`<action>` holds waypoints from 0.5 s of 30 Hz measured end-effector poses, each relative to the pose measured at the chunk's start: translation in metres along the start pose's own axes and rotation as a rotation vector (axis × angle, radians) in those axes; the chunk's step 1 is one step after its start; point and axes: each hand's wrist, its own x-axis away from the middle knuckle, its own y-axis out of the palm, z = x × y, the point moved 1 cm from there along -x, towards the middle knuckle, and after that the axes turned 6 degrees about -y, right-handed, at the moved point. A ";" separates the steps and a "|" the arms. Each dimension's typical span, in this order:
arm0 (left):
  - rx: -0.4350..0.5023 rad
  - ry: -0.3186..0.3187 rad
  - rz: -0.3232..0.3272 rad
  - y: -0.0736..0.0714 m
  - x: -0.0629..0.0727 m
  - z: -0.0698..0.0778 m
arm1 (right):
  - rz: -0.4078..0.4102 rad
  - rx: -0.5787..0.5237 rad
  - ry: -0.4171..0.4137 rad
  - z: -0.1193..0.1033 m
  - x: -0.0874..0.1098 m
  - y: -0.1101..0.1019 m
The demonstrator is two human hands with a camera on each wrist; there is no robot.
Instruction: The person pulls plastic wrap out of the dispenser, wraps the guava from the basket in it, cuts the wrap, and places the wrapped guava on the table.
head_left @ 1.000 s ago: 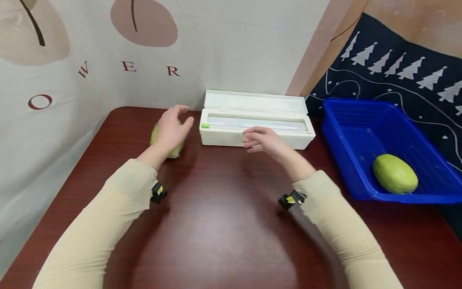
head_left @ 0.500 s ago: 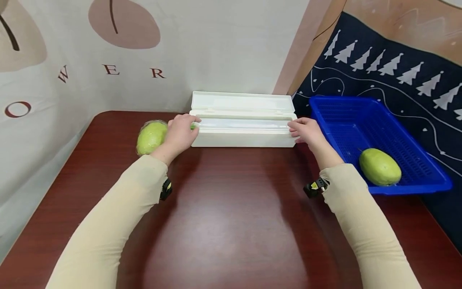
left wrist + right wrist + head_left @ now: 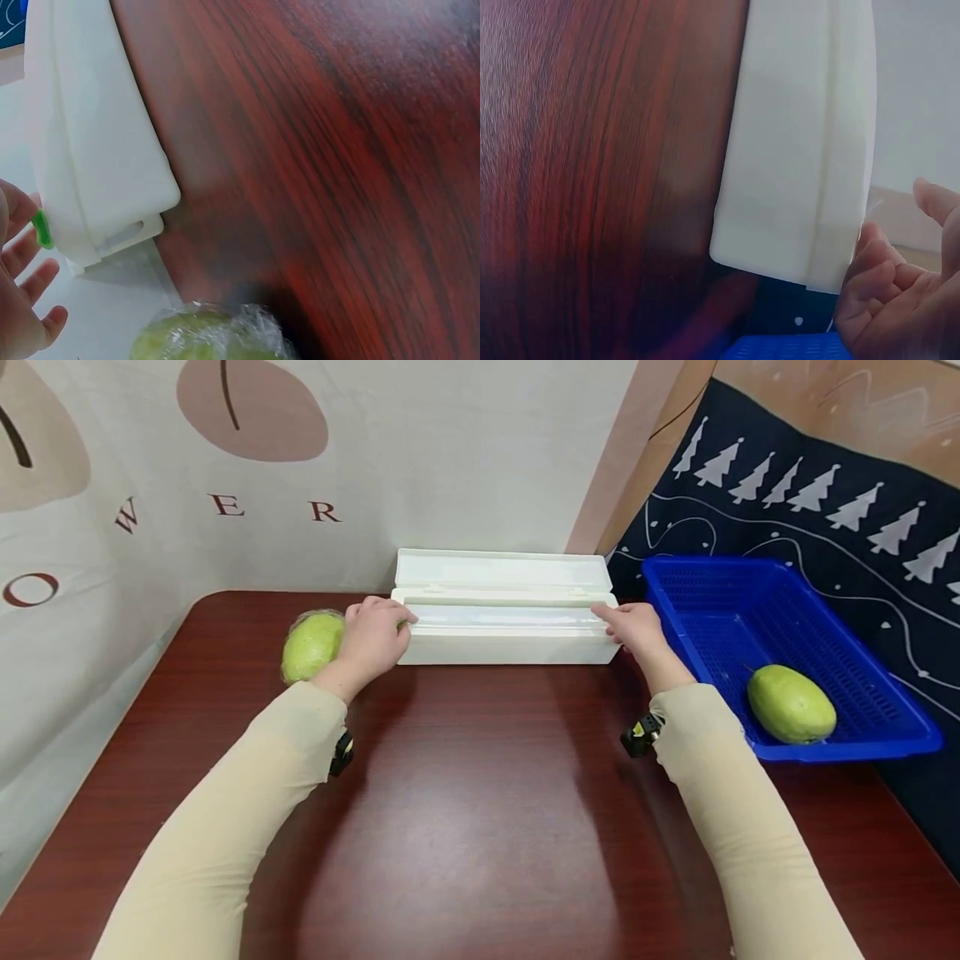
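Note:
A white cling film dispenser box (image 3: 506, 649) with its lid raised stands at the back of the table. A strip of clear film (image 3: 502, 616) shows in its opening. My left hand (image 3: 371, 639) is at the box's left end, its fingers loosely bent beside a small green slider (image 3: 43, 229); one fingertip appears to touch the slider. At the right end is my right hand (image 3: 636, 628), with bent fingers against the box corner and the thumb held apart. Left of my left hand lies a green fruit (image 3: 311, 646) wrapped in clear film, partly hidden by the hand.
A blue plastic basket (image 3: 701, 643) stands on the right with one unwrapped green fruit (image 3: 791, 703) in it. The dark red wooden table (image 3: 465, 827) extends toward me. A printed cloth (image 3: 480, 460) hangs close behind the box.
My left hand has moved from above the wrapped fruit to the box's left end. My right hand has gone from the box's middle front to its right end. The view has shifted slightly.

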 end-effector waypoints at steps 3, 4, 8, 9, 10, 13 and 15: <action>-0.007 0.011 0.005 0.001 -0.001 -0.002 | 0.010 0.115 -0.017 -0.001 -0.001 0.001; -0.006 0.013 0.006 0.001 -0.001 -0.002 | 0.014 0.150 -0.026 -0.001 -0.001 0.001; -0.005 0.007 0.009 0.003 -0.004 -0.002 | 0.041 0.240 -0.064 0.002 -0.003 0.002; -0.007 0.001 0.014 0.004 -0.005 -0.001 | 0.039 0.240 -0.072 0.002 -0.003 0.001; -0.010 -0.006 0.017 0.004 -0.006 -0.001 | 0.040 0.238 -0.081 0.002 -0.004 0.001; -0.019 -0.028 0.030 0.003 -0.007 0.000 | 0.045 0.219 -0.099 0.002 -0.006 0.002; -0.031 -0.037 0.030 0.003 -0.008 0.001 | 0.047 0.200 -0.099 0.003 -0.007 0.002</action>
